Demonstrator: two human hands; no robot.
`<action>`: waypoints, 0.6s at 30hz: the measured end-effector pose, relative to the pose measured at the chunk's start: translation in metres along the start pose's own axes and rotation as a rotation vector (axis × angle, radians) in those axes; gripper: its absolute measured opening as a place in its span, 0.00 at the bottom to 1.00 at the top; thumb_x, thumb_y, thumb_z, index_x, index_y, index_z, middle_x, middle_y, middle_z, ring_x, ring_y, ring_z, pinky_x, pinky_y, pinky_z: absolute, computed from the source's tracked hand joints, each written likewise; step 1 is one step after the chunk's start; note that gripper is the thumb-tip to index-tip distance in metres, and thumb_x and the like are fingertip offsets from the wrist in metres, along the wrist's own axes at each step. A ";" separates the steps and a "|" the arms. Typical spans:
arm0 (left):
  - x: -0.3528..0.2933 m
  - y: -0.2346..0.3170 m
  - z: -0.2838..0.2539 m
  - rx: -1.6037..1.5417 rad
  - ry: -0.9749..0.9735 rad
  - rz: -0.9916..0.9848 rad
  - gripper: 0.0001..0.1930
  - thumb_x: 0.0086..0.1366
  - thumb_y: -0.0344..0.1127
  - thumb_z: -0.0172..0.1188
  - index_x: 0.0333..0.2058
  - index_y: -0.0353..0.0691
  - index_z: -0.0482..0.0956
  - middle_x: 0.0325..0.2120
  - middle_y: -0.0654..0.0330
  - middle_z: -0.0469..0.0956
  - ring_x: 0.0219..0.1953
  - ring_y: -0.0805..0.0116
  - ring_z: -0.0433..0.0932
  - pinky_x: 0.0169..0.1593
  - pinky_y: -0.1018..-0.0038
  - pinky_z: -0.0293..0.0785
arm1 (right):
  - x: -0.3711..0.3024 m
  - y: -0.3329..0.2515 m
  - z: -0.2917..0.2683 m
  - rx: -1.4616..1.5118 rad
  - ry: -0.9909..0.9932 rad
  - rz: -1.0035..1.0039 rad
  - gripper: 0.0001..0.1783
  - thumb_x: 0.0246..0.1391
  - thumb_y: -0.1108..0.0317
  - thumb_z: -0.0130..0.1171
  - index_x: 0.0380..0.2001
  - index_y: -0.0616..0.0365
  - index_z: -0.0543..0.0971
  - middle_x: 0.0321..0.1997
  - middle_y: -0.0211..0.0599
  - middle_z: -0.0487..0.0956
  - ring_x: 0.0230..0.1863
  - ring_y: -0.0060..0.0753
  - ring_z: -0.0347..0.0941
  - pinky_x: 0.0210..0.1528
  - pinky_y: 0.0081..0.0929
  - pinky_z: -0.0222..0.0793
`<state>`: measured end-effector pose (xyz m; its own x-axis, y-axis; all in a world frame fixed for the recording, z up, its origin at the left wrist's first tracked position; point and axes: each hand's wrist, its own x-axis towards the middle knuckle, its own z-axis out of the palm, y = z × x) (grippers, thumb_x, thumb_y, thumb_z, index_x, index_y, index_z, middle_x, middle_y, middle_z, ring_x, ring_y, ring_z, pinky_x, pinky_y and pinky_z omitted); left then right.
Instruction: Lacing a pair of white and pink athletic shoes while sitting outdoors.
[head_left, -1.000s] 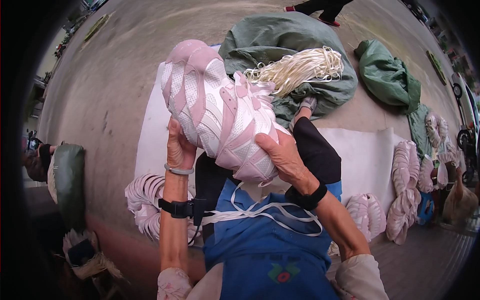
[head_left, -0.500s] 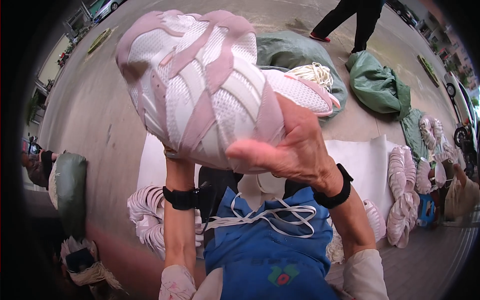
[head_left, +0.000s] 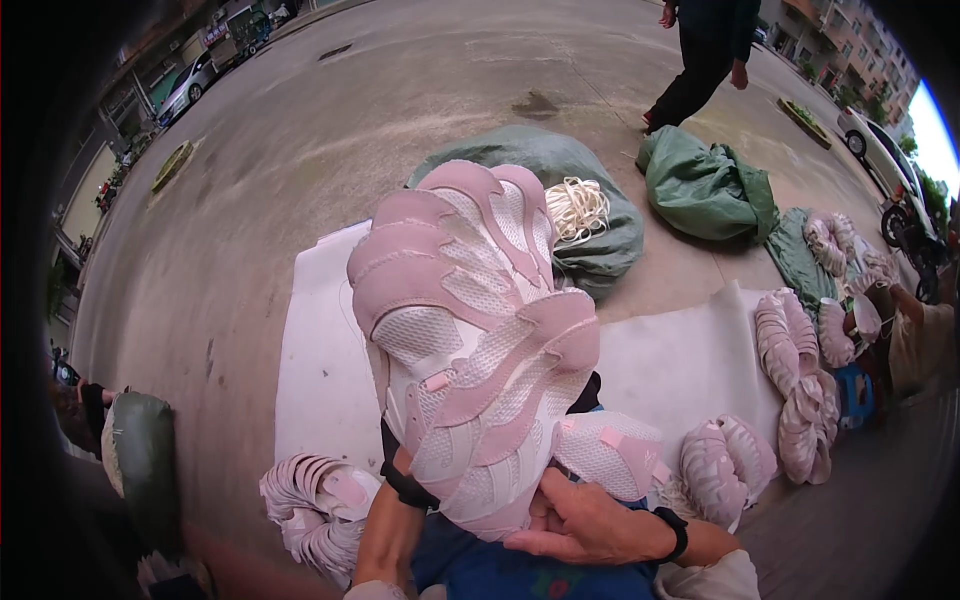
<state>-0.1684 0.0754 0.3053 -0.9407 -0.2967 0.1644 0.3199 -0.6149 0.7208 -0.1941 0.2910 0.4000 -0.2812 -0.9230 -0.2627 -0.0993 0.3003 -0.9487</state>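
A bundle of pink-and-white shoe uppers (head_left: 470,350), overlapping one another, is held up in front of my blue apron (head_left: 500,572). At its lower end, my right hand (head_left: 585,525) grips an edge between thumb and bent fingers. A paler mesh part of an upper (head_left: 612,455) sticks out just above that hand. My left forearm (head_left: 392,530) reaches up behind the bundle, and its fingers are hidden there. Beside my left arm lies a curved stack of nested uppers (head_left: 325,500). A pair of upper stacks (head_left: 725,465) rests to my right.
White sheeting (head_left: 320,350) covers the ground ahead. Beyond it sit a green sack (head_left: 480,150) with cream laces (head_left: 578,210) and another green sack (head_left: 705,190). More stacked uppers (head_left: 800,350) and a blue stool (head_left: 853,395) are at right. A person (head_left: 705,60) walks far off.
The bundle of uppers has come down, farther from my view, and has turned. My right hand has shifted to its lower edge. My view has tilted up, and the walking person has moved.
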 end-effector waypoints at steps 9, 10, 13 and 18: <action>-0.017 -0.036 -0.022 0.083 0.053 -0.192 0.26 0.68 0.51 0.47 0.57 0.37 0.66 0.52 0.58 0.72 0.54 0.64 0.71 0.58 0.62 0.67 | -0.069 0.023 -0.077 -0.153 -0.042 0.207 0.35 0.54 0.61 0.62 0.57 0.65 0.58 0.37 0.39 0.77 0.32 0.29 0.75 0.31 0.22 0.70; -0.009 -0.037 -0.025 0.091 0.081 -0.210 0.26 0.69 0.51 0.46 0.57 0.37 0.66 0.52 0.58 0.73 0.54 0.64 0.71 0.58 0.62 0.67 | -0.071 0.026 -0.088 -0.080 0.077 0.282 0.39 0.52 0.61 0.63 0.61 0.64 0.56 0.43 0.41 0.77 0.36 0.29 0.75 0.33 0.22 0.71; 0.019 -0.047 -0.013 0.118 0.188 -0.267 0.26 0.69 0.50 0.46 0.57 0.37 0.66 0.51 0.58 0.73 0.54 0.64 0.71 0.58 0.63 0.67 | -0.023 0.079 -0.106 0.113 0.551 -0.158 0.43 0.46 0.62 0.67 0.63 0.62 0.58 0.56 0.45 0.71 0.43 0.33 0.74 0.41 0.22 0.71; 0.016 -0.050 -0.031 -0.278 0.064 -0.222 0.21 0.71 0.42 0.43 0.56 0.33 0.66 0.53 0.55 0.71 0.57 0.65 0.68 0.59 0.69 0.64 | 0.009 0.106 -0.101 -0.043 0.277 -0.035 0.36 0.50 0.57 0.61 0.59 0.62 0.63 0.55 0.42 0.72 0.47 0.30 0.73 0.52 0.28 0.68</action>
<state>-0.1960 0.0786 0.2512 -0.9845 -0.1734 -0.0248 0.1352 -0.8422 0.5219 -0.3038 0.3394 0.3145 -0.5261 -0.8340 -0.1661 -0.1525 0.2847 -0.9464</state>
